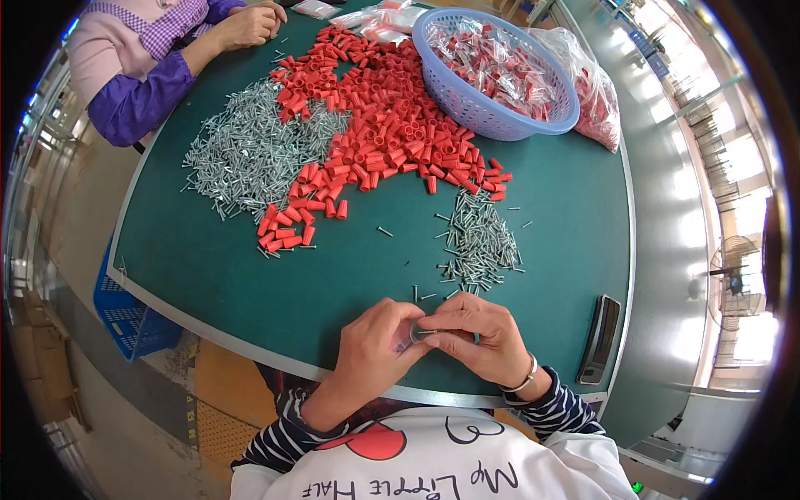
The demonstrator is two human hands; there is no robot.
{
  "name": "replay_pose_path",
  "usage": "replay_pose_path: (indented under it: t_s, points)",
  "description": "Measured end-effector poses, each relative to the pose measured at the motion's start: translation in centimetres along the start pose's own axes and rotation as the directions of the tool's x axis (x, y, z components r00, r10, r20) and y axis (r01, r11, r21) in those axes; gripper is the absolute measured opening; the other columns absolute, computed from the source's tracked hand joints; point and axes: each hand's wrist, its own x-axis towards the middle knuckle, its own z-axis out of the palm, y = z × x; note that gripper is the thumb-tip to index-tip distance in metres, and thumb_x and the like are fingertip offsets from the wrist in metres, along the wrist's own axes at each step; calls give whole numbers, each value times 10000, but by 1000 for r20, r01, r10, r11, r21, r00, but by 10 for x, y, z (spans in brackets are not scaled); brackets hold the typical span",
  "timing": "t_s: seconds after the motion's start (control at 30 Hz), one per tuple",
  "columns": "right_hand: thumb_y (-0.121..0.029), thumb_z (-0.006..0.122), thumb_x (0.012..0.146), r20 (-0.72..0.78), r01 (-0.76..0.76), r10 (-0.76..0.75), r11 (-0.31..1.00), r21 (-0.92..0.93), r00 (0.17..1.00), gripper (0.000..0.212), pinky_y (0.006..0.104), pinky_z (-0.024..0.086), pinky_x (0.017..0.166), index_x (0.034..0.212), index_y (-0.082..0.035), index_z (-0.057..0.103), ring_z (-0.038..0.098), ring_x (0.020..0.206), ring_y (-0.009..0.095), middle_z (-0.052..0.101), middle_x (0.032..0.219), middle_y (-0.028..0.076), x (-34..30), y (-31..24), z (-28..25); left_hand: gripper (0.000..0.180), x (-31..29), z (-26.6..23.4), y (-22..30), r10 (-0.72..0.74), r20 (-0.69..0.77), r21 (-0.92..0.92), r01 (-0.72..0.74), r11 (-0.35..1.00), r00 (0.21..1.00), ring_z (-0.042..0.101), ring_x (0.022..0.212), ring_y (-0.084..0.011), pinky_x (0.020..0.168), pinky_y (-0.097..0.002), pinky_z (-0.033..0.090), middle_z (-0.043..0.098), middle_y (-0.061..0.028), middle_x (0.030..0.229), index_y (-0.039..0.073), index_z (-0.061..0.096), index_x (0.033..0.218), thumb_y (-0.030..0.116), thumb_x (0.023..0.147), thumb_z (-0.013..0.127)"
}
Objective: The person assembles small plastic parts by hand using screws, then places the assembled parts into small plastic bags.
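Close to the table's near edge, my left hand is closed around a small clear plastic bag. Its contents are mostly hidden by my fingers, though a hint of pink-red shows through. My right hand meets it from the right, thumb and fingers pinching a small metal screw at the bag's mouth. Just beyond my hands lies a small pile of silver screws, a few of them strayed toward my fingers. Past that spreads a large heap of red ribbed plastic caps.
A bigger mound of screws lies at the left. A lavender basket holds filled bags, with a large clear sack beside it. A phone rests near the right edge. Across the table sits another person in purple sleeves.
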Motion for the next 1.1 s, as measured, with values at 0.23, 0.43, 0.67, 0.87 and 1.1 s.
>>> replay_pose_path:
  t_s: [0.23, 0.43, 0.67, 0.87, 1.1]
  points:
    - [27, 717, 827, -8, 68, -69, 997, -25, 998, 251, 282, 512, 658, 1068, -37, 739, 640, 789, 181, 683, 929, 91, 1, -7, 1, 394, 0, -2, 3, 17, 11, 30, -18, 999, 1000, 563, 603, -162, 547, -295, 468, 574, -42, 767, 62, 598, 956, 54, 666, 865]
    - [1, 724, 819, -139, -85, 66, 987, -137, 988, 211, 319, 522, 627, 1029, -12, 707, 652, 753, 235, 677, 910, 113, 10, -11, -12, 427, -2, -8, 5, 59, 8, 38, -59, 998, 998, 533, 582, -155, 527, -274, 448, 565, -40, 756, 60, 594, 946, 133, 666, 907]
    - [-122, 723, 826, -59, 118, -179, 828, -549, 982, 179, 387, 528, 680, 974, -29, 682, 634, 808, 301, 631, 903, 110, 28, 10, 7, 463, -6, -27, 4, 260, -57, -5, -260, 966, 964, 545, 590, -138, 523, -267, 460, 593, -51, 780, 53, 582, 978, 136, 669, 918]
    - [-137, 715, 832, 5, 163, -198, 791, -590, 980, 184, 383, 533, 680, 984, -39, 679, 632, 813, 292, 625, 906, 99, 38, 11, -1, 534, -17, -52, -17, -108, -152, -590, -3, 807, 983, 472, 656, -76, 549, -214, 375, 544, -7, 796, 55, 563, 978, 138, 621, 952]
    - [-103, 708, 795, 131, 232, -199, 660, -714, 971, 162, 381, 524, 645, 940, -53, 660, 599, 795, 263, 580, 831, 90, 37, 11, 11, 629, -10, -76, -17, -301, -53, -912, 77, 404, 952, 347, 622, -68, 514, -230, 274, 431, 27, 773, 96, 489, 970, 388, 639, 938]
